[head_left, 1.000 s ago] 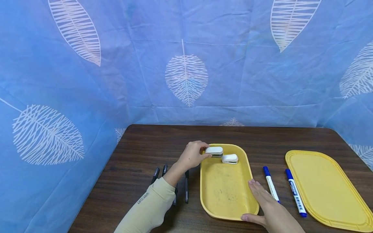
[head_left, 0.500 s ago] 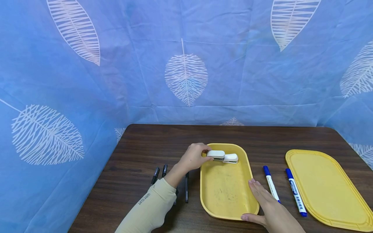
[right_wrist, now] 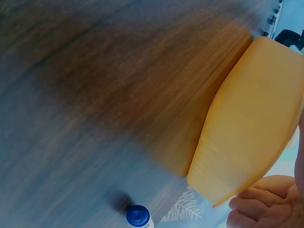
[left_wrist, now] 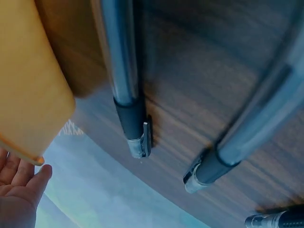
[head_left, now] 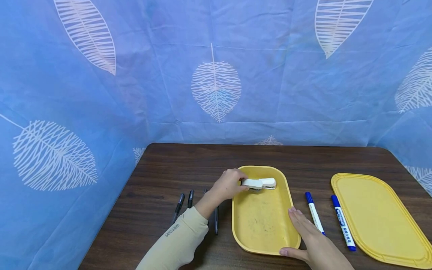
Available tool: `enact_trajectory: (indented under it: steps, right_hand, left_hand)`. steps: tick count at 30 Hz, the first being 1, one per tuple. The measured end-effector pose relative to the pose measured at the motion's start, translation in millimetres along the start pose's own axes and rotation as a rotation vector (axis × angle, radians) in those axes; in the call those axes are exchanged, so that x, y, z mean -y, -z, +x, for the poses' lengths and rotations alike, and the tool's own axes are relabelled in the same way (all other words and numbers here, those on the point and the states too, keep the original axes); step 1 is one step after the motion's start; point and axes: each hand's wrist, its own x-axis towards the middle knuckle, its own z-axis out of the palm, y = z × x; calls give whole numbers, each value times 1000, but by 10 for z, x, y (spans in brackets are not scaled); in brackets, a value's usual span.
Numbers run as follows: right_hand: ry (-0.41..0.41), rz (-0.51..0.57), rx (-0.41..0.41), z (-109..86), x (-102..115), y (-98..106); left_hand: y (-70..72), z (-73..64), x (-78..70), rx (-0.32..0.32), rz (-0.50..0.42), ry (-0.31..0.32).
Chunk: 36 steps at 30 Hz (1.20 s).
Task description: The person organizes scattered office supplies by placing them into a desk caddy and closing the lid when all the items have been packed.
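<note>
A yellow tray (head_left: 263, 245) stands on the dark wooden table. Over its far left corner my left hand (head_left: 229, 184) pinches a white stapler (head_left: 252, 183) by its left end, low inside the tray. A second white stapler (head_left: 268, 182) lies just to the right, its left end overlapped by the held one. My right hand (head_left: 314, 240) rests against the tray's near right corner, fingers along the right rim and thumb at the near edge. In the left wrist view, the left hand (left_wrist: 21, 187) shows beyond the tray's wall (left_wrist: 33, 80); the stapler is hidden there.
Several black pens (head_left: 179, 204) lie left of the tray, partly under the left forearm. To the right lie two blue-capped markers, one slim marker (head_left: 314, 213) and one whiteboard marker (head_left: 343, 223). A flat yellow lid (head_left: 381, 217) lies farther right. A blue leaf-patterned cloth (head_left: 216, 90) hangs behind.
My left hand has moved slightly toward me and to the right, bringing the held stapler lower in the tray and up against the second one. My right hand has stayed on the tray.
</note>
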Motion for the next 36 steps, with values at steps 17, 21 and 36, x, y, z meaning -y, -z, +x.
enact_trajectory:
  steps: [17,21,36]
  right_hand:
    - [44,0,-61,-15,-19,-15]
    - [36,1,-51,-13,-18,-8]
    - [46,-7,-64,-15,-20,-11]
  left_hand:
    - [-69,42,-80,27,164,3]
    - [-67,53,-103,34,213,1]
    - [-116,106,-247,50,620,34]
